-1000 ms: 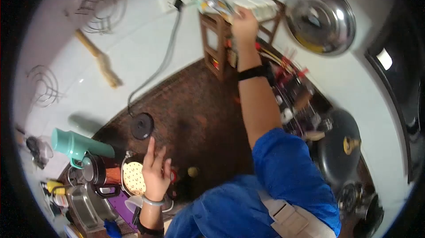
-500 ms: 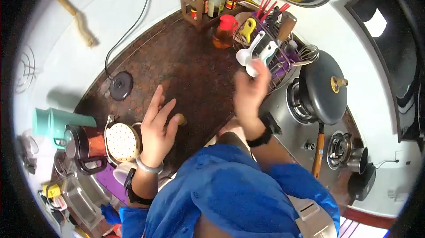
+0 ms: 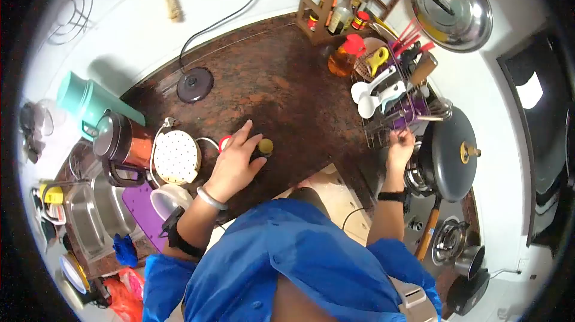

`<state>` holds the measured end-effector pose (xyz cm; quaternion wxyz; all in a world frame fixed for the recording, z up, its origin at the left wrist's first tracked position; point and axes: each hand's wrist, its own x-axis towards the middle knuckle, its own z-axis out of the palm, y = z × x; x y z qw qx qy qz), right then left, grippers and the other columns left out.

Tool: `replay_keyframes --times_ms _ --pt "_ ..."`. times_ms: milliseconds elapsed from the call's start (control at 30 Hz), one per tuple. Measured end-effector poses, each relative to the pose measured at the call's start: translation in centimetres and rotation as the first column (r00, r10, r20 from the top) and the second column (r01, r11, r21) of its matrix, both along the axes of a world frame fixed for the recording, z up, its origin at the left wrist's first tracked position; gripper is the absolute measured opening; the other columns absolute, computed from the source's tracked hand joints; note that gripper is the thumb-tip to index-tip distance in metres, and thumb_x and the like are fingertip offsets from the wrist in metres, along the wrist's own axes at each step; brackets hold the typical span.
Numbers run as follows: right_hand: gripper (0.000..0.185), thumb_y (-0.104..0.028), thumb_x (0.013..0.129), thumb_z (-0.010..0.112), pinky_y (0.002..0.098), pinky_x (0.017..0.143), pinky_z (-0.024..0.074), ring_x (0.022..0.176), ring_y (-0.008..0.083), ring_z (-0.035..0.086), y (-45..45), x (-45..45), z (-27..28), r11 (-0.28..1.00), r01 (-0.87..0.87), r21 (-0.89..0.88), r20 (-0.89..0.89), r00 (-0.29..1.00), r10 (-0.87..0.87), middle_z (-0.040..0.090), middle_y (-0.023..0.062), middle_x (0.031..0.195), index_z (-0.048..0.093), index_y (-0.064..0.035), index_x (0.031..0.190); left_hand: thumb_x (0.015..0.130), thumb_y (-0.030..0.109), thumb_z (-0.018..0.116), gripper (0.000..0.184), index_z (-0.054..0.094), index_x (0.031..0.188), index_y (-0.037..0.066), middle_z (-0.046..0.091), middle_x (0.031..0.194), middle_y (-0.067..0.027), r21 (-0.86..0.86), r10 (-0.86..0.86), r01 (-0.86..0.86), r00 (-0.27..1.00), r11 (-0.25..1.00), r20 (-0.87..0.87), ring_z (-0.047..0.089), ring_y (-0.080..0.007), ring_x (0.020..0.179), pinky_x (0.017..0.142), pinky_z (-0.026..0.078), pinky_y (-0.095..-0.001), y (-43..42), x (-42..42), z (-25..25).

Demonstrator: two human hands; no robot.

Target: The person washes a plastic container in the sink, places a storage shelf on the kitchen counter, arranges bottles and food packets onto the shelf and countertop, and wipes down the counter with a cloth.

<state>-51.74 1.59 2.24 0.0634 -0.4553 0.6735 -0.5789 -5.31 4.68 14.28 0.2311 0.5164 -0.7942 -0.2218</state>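
My left hand [image 3: 235, 169] is spread low over the dark counter, fingers apart. Beside its thumb and index finger stands a small jar with a yellowish lid [image 3: 265, 146]. A red round item [image 3: 224, 143] shows partly from behind the fingers; contact with either is unclear. My right hand [image 3: 400, 149] is at the front corner of the wire utensil rack [image 3: 374, 134], fingertips curled together. What they grip, if anything, is hidden. In the rack are white spoons [image 3: 368, 106], a yellow-handled peeler [image 3: 378, 58], and red chopsticks [image 3: 407, 36].
A black pan [image 3: 449, 160] sits on the stove right of my hand, with its lid [image 3: 450, 8] above. On the left are an electric kettle [image 3: 123, 141], a perforated cream disc [image 3: 175, 157] and a teal jug [image 3: 99, 106]. A kettle base [image 3: 195, 85] lies at the back.
My right hand has come down and right to the rack's front corner, its fingers curling. My left hand has lowered toward the jar. The whole view has shifted.
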Motion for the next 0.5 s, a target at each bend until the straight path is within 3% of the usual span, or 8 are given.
replay_keyframes --times_ms 100,133,167,233,300,333,367,500 --pt "0.028 0.009 0.073 0.068 0.0293 0.081 0.0470 0.082 0.0162 0.049 1.1 3.6 1.0 0.990 -0.073 -0.119 0.193 0.977 0.095 0.044 0.0056 0.095 0.056 0.0037 0.098 0.073 0.015 0.074 0.055 0.055 0.123 0.001 0.037 0.143 -0.0248 -0.044 -0.005 0.005 1.000 0.999 0.004 0.047 -0.0419 0.121 0.100 0.042 -0.0432 0.2 0.3 -0.9" --pt "0.036 0.014 0.072 0.066 0.0239 0.074 0.0482 0.081 0.0122 0.048 1.3 3.3 -0.3 0.996 -0.046 -0.083 0.041 0.998 0.049 0.042 0.0038 0.098 0.054 0.0058 0.105 0.074 0.016 0.073 0.055 0.054 0.124 0.001 0.036 0.143 -0.0243 -0.036 -0.004 0.005 1.000 0.999 0.016 0.047 -0.0418 0.121 0.100 0.042 -0.0431 0.2 0.4 -1.3" --pt "0.033 0.013 0.072 0.067 0.0253 0.078 0.0471 0.082 0.0135 0.049 2.1 4.1 0.3 0.992 -0.090 -0.094 0.219 0.970 0.109 0.044 0.0052 0.103 0.054 0.0039 0.101 0.074 0.016 0.073 0.055 0.054 0.124 0.001 0.036 0.143 -0.0243 -0.037 0.011 -0.010 1.000 0.999 0.014 0.047 -0.0418 0.121 0.100 0.042 -0.0431 0.3 0.4 -1.3" --pt "0.027 0.012 0.073 0.067 0.0266 0.081 0.0463 0.084 0.0143 0.050 3.3 4.5 -0.5 0.996 -0.073 0.041 -0.102 0.992 0.077 0.044 0.0061 0.113 0.053 -0.0001 0.092 0.075 0.017 0.072 0.050 0.057 0.120 0.002 0.039 0.141 -0.0250 0.023 0.018 -0.017 1.000 1.000 -0.019 0.046 -0.0398 0.123 0.103 0.040 -0.0420 0.0 0.2 -1.5" --pt "0.024 0.009 0.074 0.068 0.0274 0.082 0.0451 0.088 0.0151 0.051 4.6 8.6 3.0 0.990 -0.139 0.040 -0.016 0.990 0.139 0.044 0.0077 0.120 0.049 -0.0035 0.082 0.075 0.017 0.072 0.049 0.057 0.120 0.003 0.040 0.141 -0.0243 0.013 0.012 -0.011 1.000 1.000 -0.027 0.046 -0.0394 0.123 0.102 0.039 -0.0426 -0.3 0.0 -1.9" --pt "0.025 0.009 0.073 0.069 0.0275 0.080 0.0456 0.091 0.0152 0.052 4.8 9.5 2.7 0.972 -0.227 -0.064 0.163 0.958 0.235 0.043 0.0077 0.119 0.049 -0.0037 0.079 0.075 0.017 0.072 0.049 0.057 0.120 0.003 0.040 0.141 -0.0240 0.005 0.012 -0.011 1.000 1.000 -0.026 0.046 -0.0392 0.123 0.102 0.039 -0.0430 -0.5 -0.2 -2.1" --pt "0.023 0.006 0.073 0.070 0.0280 0.079 0.0463 0.092 0.0153 0.052 4.9 10.8 3.5 0.973 -0.231 -0.014 0.150 0.961 0.230 0.043 0.0082 0.119 0.051 -0.0037 0.080 0.075 0.018 0.072 0.049 0.057 0.120 0.003 0.040 0.140 -0.0237 -0.003 0.007 -0.007 1.000 1.000 -0.025 0.047 -0.0391 0.123 0.102 0.039 -0.0435 -0.7 -0.4 -2.2" --pt "0.021 -0.005 0.071 0.075 0.0383 0.087 0.0472 0.100 0.0316 0.054 3.4 14.8 3.5 0.954 -0.262 0.147 -0.164 0.945 0.285 0.049 0.0188 0.117 0.055 -0.0045 0.079 0.075 0.018 0.072 0.051 0.057 0.121 0.004 0.040 0.141 -0.0236 0.004 0.016 -0.016 1.000 1.000 0.019 0.047 -0.0393 0.122 0.102 0.039 -0.0445 -1.2 -0.8 -2.6"
